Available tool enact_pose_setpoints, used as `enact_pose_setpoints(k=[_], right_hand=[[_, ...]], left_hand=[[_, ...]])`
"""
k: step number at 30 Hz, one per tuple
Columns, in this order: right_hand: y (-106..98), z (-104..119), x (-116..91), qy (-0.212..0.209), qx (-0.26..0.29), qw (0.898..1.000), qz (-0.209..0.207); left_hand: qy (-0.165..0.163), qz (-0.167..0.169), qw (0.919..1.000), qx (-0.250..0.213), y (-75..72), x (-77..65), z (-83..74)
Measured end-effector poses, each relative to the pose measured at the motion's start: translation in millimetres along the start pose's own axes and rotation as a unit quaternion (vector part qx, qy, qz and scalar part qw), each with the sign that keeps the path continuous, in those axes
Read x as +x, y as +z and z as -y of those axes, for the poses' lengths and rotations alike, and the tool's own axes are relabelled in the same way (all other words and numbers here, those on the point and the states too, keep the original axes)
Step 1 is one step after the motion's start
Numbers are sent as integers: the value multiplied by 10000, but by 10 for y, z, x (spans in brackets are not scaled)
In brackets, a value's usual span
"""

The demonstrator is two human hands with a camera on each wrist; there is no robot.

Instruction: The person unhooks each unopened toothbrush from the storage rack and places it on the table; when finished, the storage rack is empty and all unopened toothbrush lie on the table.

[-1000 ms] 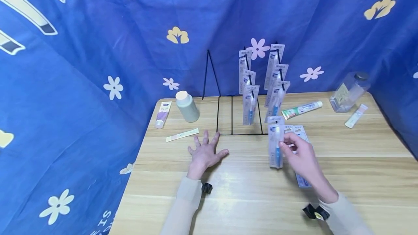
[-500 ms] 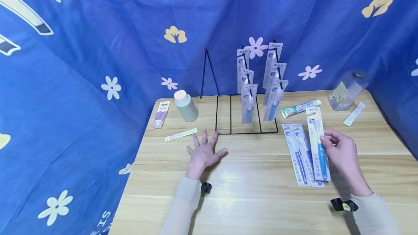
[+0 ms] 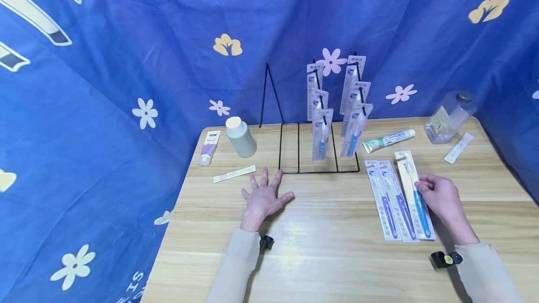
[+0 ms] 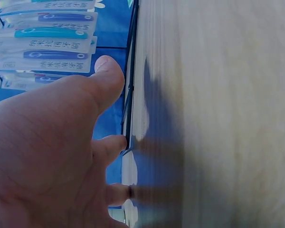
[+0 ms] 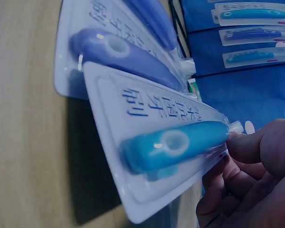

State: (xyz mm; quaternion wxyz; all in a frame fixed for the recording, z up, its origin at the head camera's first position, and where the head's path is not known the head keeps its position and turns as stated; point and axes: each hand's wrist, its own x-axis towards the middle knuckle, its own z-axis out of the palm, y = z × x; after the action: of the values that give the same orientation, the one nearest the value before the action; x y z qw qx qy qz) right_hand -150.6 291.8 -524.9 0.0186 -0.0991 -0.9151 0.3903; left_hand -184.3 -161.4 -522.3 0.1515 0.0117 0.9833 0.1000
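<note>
My right hand (image 3: 440, 198) pinches the edge of a packaged blue toothbrush (image 3: 417, 200) between thumb and fingers. In the right wrist view the blue toothbrush pack (image 5: 180, 142) is tilted, its lower end off the table with a shadow under it. Left of it lie two packaged purple toothbrushes (image 3: 385, 205), side by side. My left hand (image 3: 264, 200) is spread on the table, its fingertips by the front left corner of a black wire rack (image 3: 299, 153). From the rack's right hooks hang several packaged toothbrushes (image 3: 322, 134); its left hook (image 3: 265, 92) bears none.
Behind the purple toothbrushes lies a green and white toothpaste tube (image 3: 389, 140). A clear bottle (image 3: 448, 118) and a small sachet (image 3: 459, 147) are at the far right. On the left are a purple and white tube (image 3: 209, 147), a white-capped bottle (image 3: 241, 137) and a thin strip (image 3: 234, 173).
My right hand has carried the blue toothbrush from the rack's front to the right and lowered it beside the purple ones. My left hand has stayed in place.
</note>
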Motion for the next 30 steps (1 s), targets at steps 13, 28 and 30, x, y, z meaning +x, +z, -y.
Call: enact_pose_setpoints(k=[13, 28, 30], right_hand=[[81, -108, 36, -19, -410, 9989, 214], [82, -86, 21, -188, -799, 9966, 110], [77, -82, 12, -147, -836, 9962, 166]], left_hand=[[17, -34, 10000, 43, -14, -15, -15], [-33, 0, 10000, 76, -19, -35, -21], [-29, -10, 10000, 65, -19, -36, -20]])
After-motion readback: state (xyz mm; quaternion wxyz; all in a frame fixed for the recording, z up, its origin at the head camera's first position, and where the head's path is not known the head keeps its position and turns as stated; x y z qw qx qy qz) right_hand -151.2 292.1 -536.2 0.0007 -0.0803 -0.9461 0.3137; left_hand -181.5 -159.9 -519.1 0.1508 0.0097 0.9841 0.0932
